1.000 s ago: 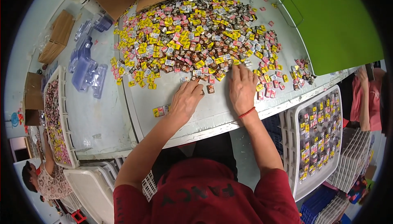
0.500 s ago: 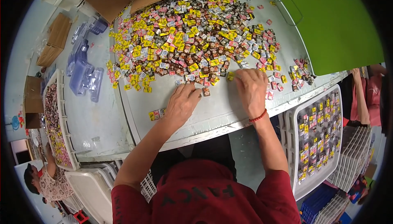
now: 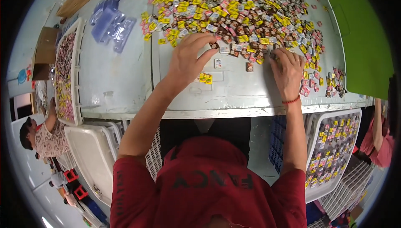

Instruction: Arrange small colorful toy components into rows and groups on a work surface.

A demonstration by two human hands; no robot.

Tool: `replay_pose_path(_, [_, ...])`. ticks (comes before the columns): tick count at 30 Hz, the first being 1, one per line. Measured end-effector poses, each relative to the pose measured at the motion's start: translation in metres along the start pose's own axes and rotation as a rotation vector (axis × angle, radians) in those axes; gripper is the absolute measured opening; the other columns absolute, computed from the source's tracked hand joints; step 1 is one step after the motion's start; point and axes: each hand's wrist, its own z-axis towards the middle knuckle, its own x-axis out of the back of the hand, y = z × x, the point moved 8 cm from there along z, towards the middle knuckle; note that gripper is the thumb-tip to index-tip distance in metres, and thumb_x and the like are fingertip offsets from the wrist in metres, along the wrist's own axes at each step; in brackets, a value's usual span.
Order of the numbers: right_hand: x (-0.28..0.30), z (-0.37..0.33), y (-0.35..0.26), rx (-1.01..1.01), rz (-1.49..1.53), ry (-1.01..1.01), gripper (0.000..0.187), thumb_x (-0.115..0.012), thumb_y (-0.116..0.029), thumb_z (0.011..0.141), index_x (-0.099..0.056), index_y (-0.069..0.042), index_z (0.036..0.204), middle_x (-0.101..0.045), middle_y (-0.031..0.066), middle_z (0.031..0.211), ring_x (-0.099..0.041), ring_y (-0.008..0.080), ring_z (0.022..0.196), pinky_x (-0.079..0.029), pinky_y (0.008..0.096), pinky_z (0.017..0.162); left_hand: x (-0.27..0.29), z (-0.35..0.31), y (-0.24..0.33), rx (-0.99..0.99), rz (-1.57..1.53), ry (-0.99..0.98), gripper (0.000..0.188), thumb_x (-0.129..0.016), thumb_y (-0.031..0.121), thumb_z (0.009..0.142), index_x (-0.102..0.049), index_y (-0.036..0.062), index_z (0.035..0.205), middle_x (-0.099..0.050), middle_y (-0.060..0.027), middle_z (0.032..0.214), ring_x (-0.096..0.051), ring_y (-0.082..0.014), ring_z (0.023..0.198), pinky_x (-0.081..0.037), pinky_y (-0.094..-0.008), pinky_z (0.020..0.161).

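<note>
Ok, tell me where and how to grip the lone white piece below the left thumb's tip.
I'd pinch the white piece by its longer sides, from above: it seems to lie flat, those sides face left and right, and the table shows along both.

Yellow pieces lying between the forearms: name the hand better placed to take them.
Probably the left hand: it's nearer the yellow pieces, though apparently pinching a brown piece; the right hand is farther away.

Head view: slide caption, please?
Two hands at the near edge of a heap of small, multicoloured packets on a pale tabletop.
</note>
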Motion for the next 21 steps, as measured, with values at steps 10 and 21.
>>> replay_pose_path(10, [-0.038,-0.034,-0.107,0.041,0.434,-0.127,0.024,-0.074,-0.01,0.076,-0.066,-0.008,0.099,-0.067,0.0063,0.102,-0.058,0.0246,0.094,-0.037,0.0385,0.093,-0.026,-0.071,0.01,-0.109,0.027,-0.105,0.022,-0.074,0.011,0.074,-0.067,0.0054,0.094,-0.064,-0.003,0.096,-0.057,-0.0229,0.099,-0.048,-0.0335,0.084])
replay_pose_path(21, [-0.039,-0.042,-0.121,0.053,0.248,-0.017,0.022,-0.074,-0.01,0.076,-0.069,-0.008,0.097,-0.069,0.0016,0.101,-0.059,0.0231,0.094,-0.037,0.0426,0.095,-0.03,-0.077,-0.004,-0.06,-0.096,-0.031,0.02,-0.073,0.006,0.073,-0.069,0.0025,0.093,-0.066,-0.0052,0.098,-0.062,-0.0231,0.095,-0.051,-0.0323,0.082])
